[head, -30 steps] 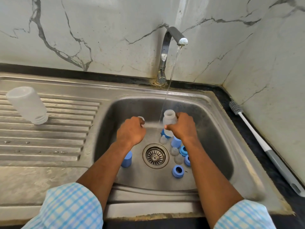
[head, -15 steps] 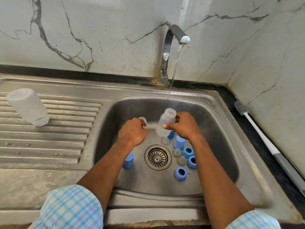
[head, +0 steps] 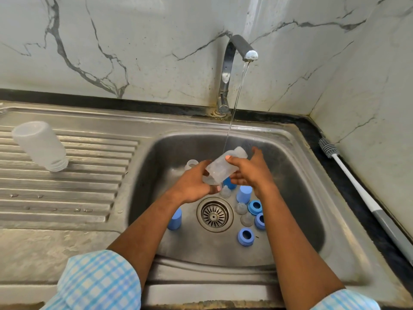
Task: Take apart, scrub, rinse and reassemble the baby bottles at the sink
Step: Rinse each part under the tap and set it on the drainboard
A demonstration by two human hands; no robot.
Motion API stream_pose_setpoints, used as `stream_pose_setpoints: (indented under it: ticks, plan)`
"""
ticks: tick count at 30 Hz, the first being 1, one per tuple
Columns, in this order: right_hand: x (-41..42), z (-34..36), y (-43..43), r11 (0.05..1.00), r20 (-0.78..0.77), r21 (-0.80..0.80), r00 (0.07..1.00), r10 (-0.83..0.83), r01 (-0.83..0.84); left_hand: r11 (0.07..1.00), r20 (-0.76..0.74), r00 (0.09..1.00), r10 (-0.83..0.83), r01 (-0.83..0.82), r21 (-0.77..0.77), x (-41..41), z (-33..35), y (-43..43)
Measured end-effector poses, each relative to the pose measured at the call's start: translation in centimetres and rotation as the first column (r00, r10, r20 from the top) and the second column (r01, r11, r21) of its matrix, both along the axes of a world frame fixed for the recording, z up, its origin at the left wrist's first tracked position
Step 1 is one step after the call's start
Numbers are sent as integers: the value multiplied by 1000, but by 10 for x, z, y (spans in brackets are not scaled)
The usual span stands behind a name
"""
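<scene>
Translucent baby bottle (head: 220, 167), tilted above the centre of the sink basin (head: 290, 175) beneath the tap stream (head: 234, 108); left hand (head: 194, 184) grasps its lower end, right hand (head: 250, 170) clasps its upper side. Second bottle (head: 40, 145) stands mouth-down near the left edge of the drainboard (head: 89, 175).

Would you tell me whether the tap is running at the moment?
On: a thin stream of water falls from the tap onto the tilted clear bottle.
</scene>
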State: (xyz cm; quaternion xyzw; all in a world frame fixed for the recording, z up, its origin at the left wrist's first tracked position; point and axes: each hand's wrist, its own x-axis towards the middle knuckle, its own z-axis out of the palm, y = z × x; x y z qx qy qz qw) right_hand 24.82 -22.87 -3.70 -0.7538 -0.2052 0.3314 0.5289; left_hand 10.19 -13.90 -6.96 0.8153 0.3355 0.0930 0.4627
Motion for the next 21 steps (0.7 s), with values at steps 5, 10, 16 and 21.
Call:
stream_pose_setpoints:
  ticks: [5,10,16,21]
  plan:
    - [-7,0,2,981,-236,-154,968,82,-120,992,251,960,128,-122,-41,12,1,-3]
    - [5,-11,10,919,106,-390,988,111,-61,962,344,899,271,-264,-68,27,-2,13]
    - [5,-7,36,999,467,-8,883,43,-44,967,367,915,167,-224,118,56,2,17]
    - [11,-16,43,999,533,-23,845,-27,46,972,398,907,136,-200,122,55,-2,18]
